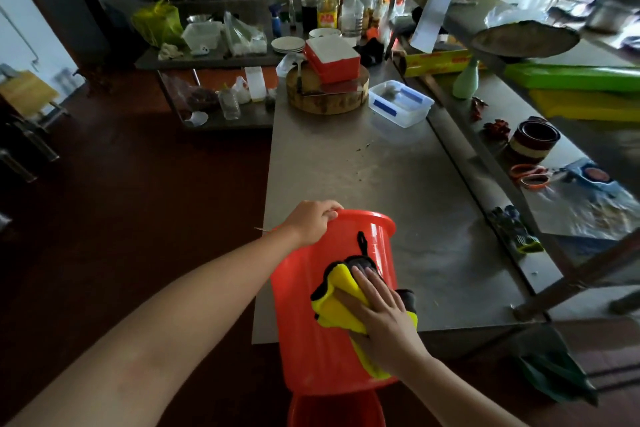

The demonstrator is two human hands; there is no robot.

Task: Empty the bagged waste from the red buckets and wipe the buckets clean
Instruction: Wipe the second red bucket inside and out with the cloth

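The red bucket (304, 340) is tipped over at the near corner of the steel bench (381, 177). I think it is light, stiff and slippery, so my left hand (311, 222) curls round its rim. My right hand (381, 309) lies flat, pressing a soft yellow cloth (332, 305) on its side. Another red bucket (336, 411) sits below, over the dark red floor (138, 184).

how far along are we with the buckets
Done: no waste bag shows on the bucket, so emptying it looks finished, though its inside is hidden.
In hand: the left hand grips its rim while the right hand presses a cloth flat on the outer wall.
Left: the second bucket below is mostly out of frame; its state is unclear.
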